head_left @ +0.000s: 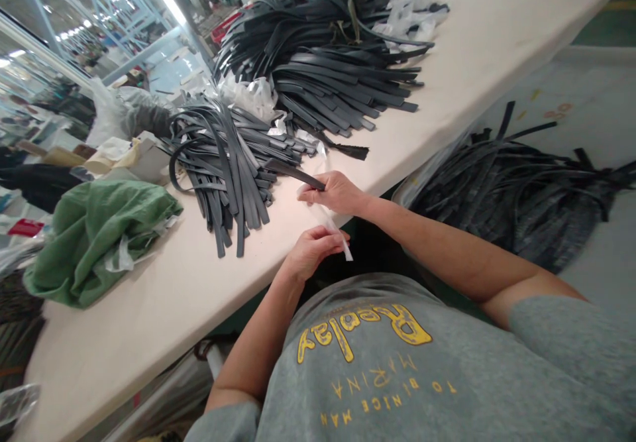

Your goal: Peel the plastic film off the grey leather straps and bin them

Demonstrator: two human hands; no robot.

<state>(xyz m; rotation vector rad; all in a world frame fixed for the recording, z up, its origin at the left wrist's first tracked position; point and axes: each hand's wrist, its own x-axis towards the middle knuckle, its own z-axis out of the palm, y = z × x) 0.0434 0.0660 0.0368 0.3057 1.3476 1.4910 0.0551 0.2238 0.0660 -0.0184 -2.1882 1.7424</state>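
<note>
Over the table's front edge, my right hand [338, 193] is closed on the end of a dark grey strap [297, 174], which reaches back toward the piles. A thin white strip [324, 217] runs from that hand down to my left hand [316, 250]. My left fingers pinch this strip, and its end [348, 251] sticks out past them. Just beyond my hands lies a smaller pile of dark grey straps [233, 177], some of them looped. Behind it spreads a larger heap of straps [338, 77].
A green cloth bundle [102, 236] lies at the left of the pale table [199, 296]. Clear plastic bags [248, 94] sit among the straps. Below the table on the right, a tangle of black strips [507, 190] fills a pale container [586, 91].
</note>
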